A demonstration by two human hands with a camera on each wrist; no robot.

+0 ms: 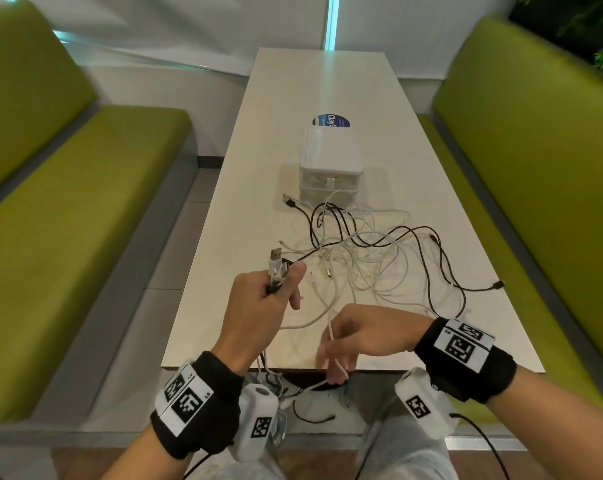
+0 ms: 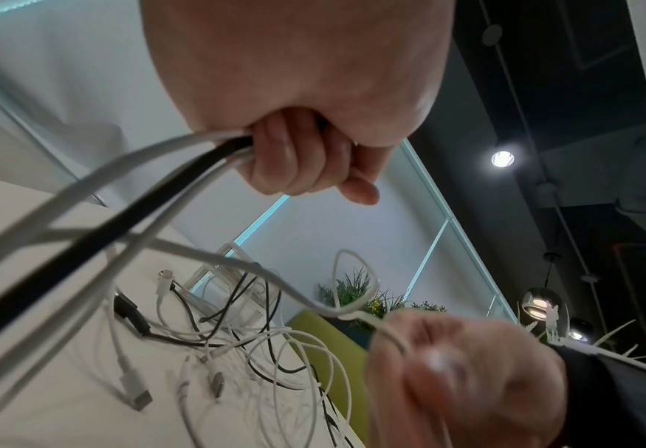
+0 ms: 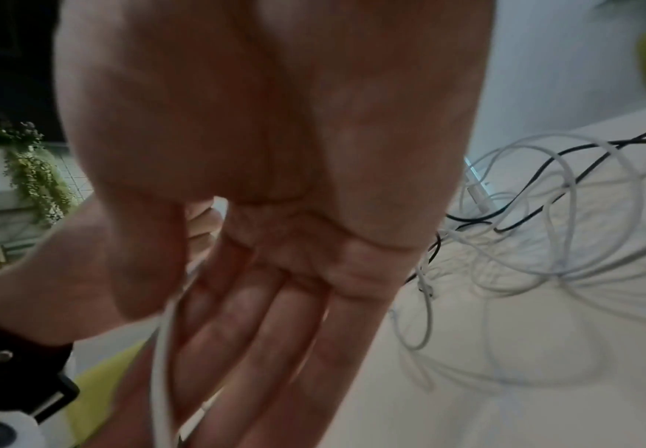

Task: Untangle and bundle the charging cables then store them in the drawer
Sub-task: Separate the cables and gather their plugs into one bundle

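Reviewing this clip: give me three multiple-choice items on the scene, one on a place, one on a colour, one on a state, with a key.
1. Where does the white drawer box stand?
A. on the table, beyond the tangled cables
B. on the left bench
C. on the person's lap

2. What colour are the benches?
A. red
B. green
C. grey

3. What is the left hand doing?
A. lying flat on the table
B. hanging empty
C. holding several cable ends in its grip

Key: 1 A, the head view shows the box on the tabletop behind the cable pile. 2 B, both seats beside the table are yellow-green. 3 C, the left wrist view shows fingers curled round white and black cables, and a USB plug sticks up above the fist, while the right hand pinches one white cable.
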